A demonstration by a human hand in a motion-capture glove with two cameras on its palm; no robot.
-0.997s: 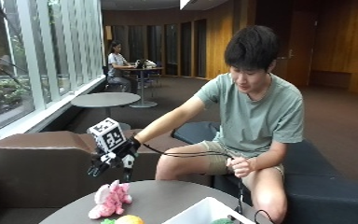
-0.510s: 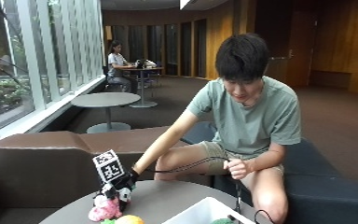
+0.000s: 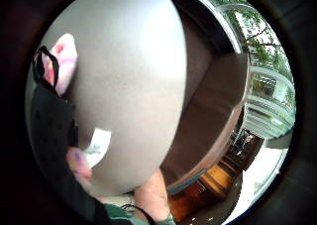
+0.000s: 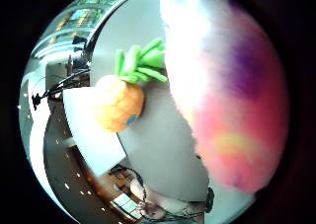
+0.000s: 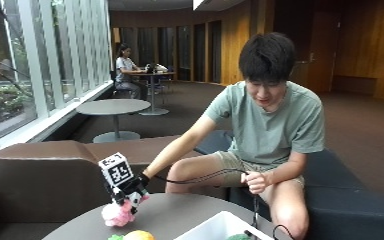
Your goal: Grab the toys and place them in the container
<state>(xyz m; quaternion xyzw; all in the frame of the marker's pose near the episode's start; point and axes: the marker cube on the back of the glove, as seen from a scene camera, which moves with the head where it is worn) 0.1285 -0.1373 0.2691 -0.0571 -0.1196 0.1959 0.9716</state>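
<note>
as the gloved right hand [image 5: 133,194] sits on the pink plush toy [image 5: 118,214] on the round table [image 5: 172,215], finger closure cannot be told. lifting before it closes may drop the toy short of the white container [image 5: 212,227], or nudge the pineapple toy [image 4: 123,93].

The outside view faced the seated person from across the round grey table [image 5: 179,212], while both palm views sat low over that tabletop, the thumb-side one very near a fluffy pink plush toy [image 4: 232,100] also seen outside.
</note>
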